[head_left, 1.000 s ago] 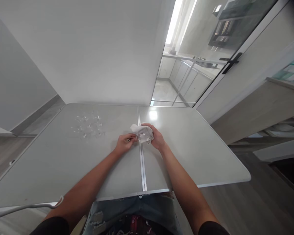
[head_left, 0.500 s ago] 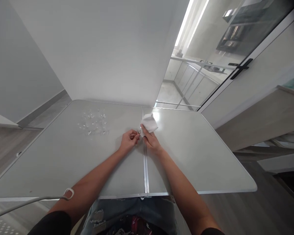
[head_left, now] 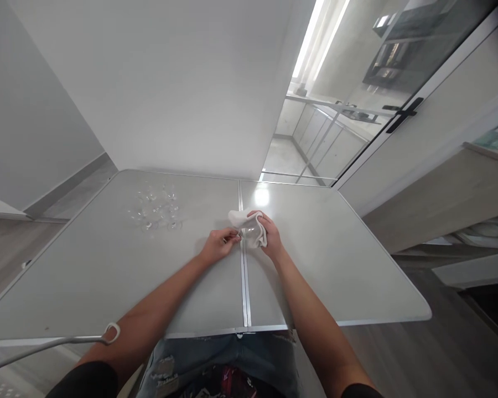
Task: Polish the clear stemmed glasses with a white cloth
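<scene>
A clear stemmed glass point(head_left: 249, 233) lies tilted between my hands, above the seam in the tabletop. My left hand point(head_left: 219, 246) is closed, its fingertips pinching the stem end of the glass. A folded white cloth point(head_left: 260, 239) wraps partly round the glass's bowl. Curled round the cloth from the right, my right hand point(head_left: 271, 232) presses it to the bowl; some of its fingers are hidden behind the cloth. On the table's left half stands a cluster of several clear glasses point(head_left: 157, 210), apart from both hands.
The pale folding table point(head_left: 336, 265) has a metal seam point(head_left: 245, 298) down its middle. A white wall point(head_left: 182, 94) rises behind it, with a glazed door point(head_left: 398, 113) at the right. A grey cable with a white loop point(head_left: 112, 331) crosses the front left edge.
My right hand has turned, and the cloth has come from beyond the fingers to around the bowl. The glass shows more plainly now. My left hand keeps its pinch, slightly lower.
</scene>
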Demonstrator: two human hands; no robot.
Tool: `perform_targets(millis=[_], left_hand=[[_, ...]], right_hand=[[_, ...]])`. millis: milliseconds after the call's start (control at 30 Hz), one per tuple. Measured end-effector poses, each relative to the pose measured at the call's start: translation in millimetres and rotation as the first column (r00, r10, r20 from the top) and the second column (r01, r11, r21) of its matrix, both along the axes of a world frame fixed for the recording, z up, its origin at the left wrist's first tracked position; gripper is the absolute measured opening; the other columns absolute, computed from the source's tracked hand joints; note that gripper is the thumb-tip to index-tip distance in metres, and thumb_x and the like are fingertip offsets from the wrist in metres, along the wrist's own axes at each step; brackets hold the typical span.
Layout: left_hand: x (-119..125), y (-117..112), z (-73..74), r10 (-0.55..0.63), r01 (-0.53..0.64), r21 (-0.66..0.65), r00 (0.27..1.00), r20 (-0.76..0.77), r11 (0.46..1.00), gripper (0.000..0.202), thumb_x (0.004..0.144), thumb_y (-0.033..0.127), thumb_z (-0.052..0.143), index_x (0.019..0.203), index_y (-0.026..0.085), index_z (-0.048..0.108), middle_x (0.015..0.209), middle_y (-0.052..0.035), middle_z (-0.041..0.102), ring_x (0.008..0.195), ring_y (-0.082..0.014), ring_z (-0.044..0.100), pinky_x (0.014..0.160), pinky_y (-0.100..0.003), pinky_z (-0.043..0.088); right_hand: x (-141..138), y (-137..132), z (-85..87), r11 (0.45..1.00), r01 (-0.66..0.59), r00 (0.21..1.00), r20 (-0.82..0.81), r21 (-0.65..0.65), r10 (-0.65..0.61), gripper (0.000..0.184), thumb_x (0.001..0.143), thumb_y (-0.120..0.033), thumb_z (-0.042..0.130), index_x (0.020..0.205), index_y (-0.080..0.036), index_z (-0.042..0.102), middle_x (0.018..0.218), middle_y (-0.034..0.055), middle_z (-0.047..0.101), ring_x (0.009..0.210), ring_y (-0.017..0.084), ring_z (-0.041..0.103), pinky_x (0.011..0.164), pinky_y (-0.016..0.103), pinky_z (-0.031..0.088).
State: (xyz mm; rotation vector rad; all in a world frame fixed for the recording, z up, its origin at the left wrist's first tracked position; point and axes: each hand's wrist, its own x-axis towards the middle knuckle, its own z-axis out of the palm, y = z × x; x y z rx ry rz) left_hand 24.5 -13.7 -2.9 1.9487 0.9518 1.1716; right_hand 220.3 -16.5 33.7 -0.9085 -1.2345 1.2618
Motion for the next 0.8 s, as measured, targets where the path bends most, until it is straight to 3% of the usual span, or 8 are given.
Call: perform_targets(millis=[133,333,500,700,800], left_hand=[[8,2,2.7,0.004,0.058,-0.271,0.975,0.224,0.961,0.021,0.082,0.037,0.072,0.086,0.017,0.066,0.069,-0.0023,0.069,0.054,-0.0135,0.062,0.054,-0.026,0.05],[12,7,-0.8,0.068,0.101,-0.43,0.931,0.359,0.897,0.033,0.075,0.043,0.079,0.085,0.018,0.058,0.067,0.0001,0.067,0.059,-0.0146,0.064,0.058,-0.026,0.051],[7,14,-4.1,0.19,-0.06,-0.377,0.929,0.318,0.924,0.033,0.071,0.039,0.082,0.07,0.017,0.057,0.068,-0.0001,0.063,0.066,-0.0138,0.061,0.062,-0.025,0.05],[3,13,-1.1,0.268,-0.24,-0.183,0.952,0.146,0.953,0.03,0.071,0.033,0.08,0.058,0.017,0.058,0.087,-0.0047,0.061,0.075,-0.0142,0.057,0.057,-0.023,0.045],[2,12,-2.3,0.302,-0.287,-0.129,0.946,0.121,0.949,0.026,0.071,0.03,0.078,0.068,0.018,0.055,0.084,-0.0015,0.056,0.067,-0.0108,0.051,0.053,-0.021,0.041]], right_hand=[[-17,1,-4.2,0.99,-0.028,0.983,-0.186,-0.136,0.003,0.053,0.094,-0.066,0.041,0.114,-0.022,0.063,0.09,0.0058,0.07,0.076,0.021,0.066,0.065,0.031,0.05],[-35,-1,-13.4,0.968,-0.059,0.977,-0.211,-0.245,0.006,0.072,0.086,-0.084,0.039,0.108,-0.02,0.064,0.083,0.0083,0.069,0.075,0.024,0.066,0.056,0.032,0.05],[-45,-3,-21.8,0.987,0.06,0.986,-0.143,-0.151,-0.081,0.057,0.082,-0.073,0.063,0.109,-0.023,0.062,0.087,0.0029,0.066,0.075,0.017,0.06,0.064,0.028,0.05],[-36,-4,-9.8,0.996,-0.084,0.994,0.073,-0.012,0.085,0.055,0.086,-0.063,0.065,0.123,-0.022,0.059,0.096,0.0041,0.065,0.085,0.018,0.059,0.071,0.027,0.049],[-32,-3,-7.8,0.994,-0.095,0.979,0.184,0.054,0.084,0.05,0.085,-0.057,0.068,0.12,-0.021,0.061,0.097,0.0035,0.065,0.086,0.018,0.058,0.072,0.027,0.048]])
